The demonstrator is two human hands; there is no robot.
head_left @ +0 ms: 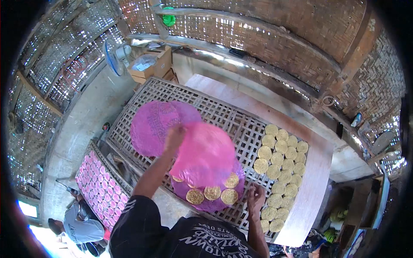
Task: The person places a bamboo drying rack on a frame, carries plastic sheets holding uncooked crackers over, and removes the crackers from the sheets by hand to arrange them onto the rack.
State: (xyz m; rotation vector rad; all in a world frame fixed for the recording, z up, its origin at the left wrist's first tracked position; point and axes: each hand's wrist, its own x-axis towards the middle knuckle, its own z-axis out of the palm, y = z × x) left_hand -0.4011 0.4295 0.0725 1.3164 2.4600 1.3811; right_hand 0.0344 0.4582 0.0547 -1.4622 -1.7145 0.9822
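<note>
A person in a dark printed T-shirt [202,236] worked over a slatted bamboo rack [251,133], the right hand [257,198] poised with bent fingers beside rows of grainy yellow discs [279,172]; nothing showed in its grasp, though whether its fingertips met could not be told. The left hand [174,136], blurred, pinched the edge of a pink plastic sheet [206,150] above a purple sheet [239,172], where more yellow rounds [212,193] lay partly covered. A round clinging to the film could have torn or folded under a hasty pull, and the right forearm, close to the end of the rows, could have nudged discs out of line. Another magenta sheet [148,129] lay on the rack's far left part. Beside it, a second rack [129,185] bore rows of small pink-and-white rounds [99,185], a co-worker [81,225] at its lower end. Beyond the main rack, an open cardboard box [162,64] held a clear plastic bag [144,62], its contents indistinct, near an electric fan [115,56]; a green plastic bag [169,18] hung at the woven wall [266,26].
</note>
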